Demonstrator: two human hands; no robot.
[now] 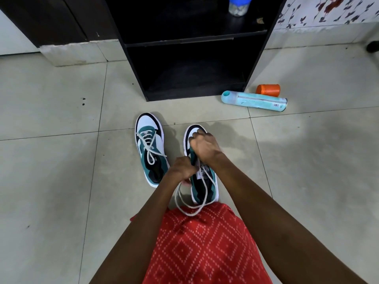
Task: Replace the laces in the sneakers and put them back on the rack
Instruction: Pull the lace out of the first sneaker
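White cord lace (192, 214) slack: left hand (181, 169) pinches it, right hand (205, 148) grips teal-and-white sneaker (195, 131); draw ends even before crossing.

One wide-angle camera, worn on the person's head, looks forward and steeply down. Nearest, at the bottom edge, lies the red patterned garment (205, 253). The tiled floor (51, 171) fills most of the frame, and the black shoe rack (135, 64) stands farthest, top centre.
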